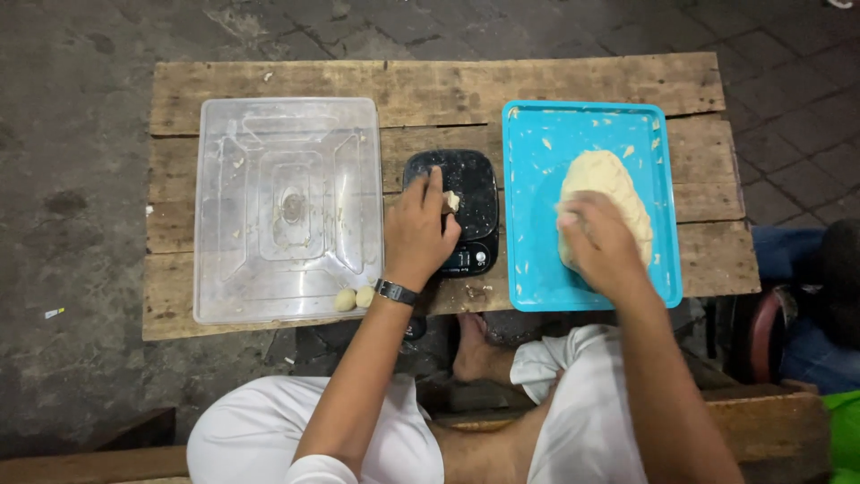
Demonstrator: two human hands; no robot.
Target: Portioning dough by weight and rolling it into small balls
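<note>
Two hands: left hand (417,231) holds dough piece (452,201) on scale (475,184) | right hand (602,242) grips dough mass (602,179)

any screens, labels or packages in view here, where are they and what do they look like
Scale display: one small dark screen strip with buttons beside it, on the near edge of the black kitchen scale at mid-table, just right of the left hand.
Wristwatch: dark band on the left wrist; face not readable.
No packages, labels or signs show.

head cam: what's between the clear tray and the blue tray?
In the head view, a black kitchen scale sits between the clear tray and blue tray, with the left hand resting on it.
</note>
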